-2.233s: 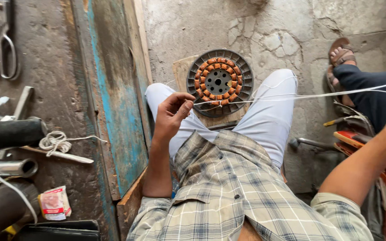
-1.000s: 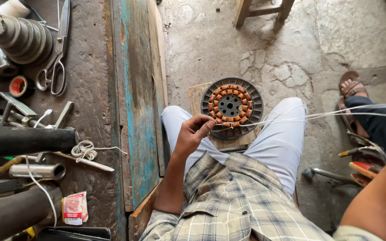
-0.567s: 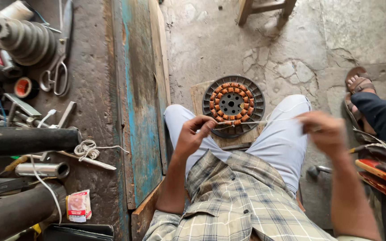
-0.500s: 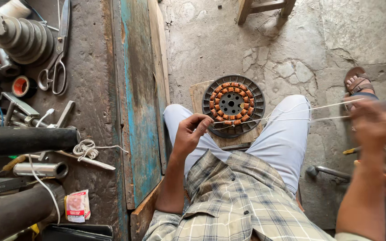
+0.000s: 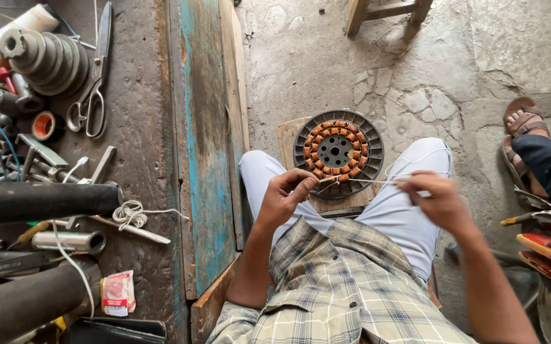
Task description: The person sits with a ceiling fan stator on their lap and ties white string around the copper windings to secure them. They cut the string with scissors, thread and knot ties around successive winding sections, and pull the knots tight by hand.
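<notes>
At centre frame, a thin white cord is being pinched taut between the left hand and right hand, just above the copper-wound stator resting on the floor between the knees, apparently mid-lacing.

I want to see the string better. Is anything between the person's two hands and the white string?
No. The left hand and right hand both pinch the white string directly, stretched between them above the round motor winding. Nothing visible gets in the way.
</notes>
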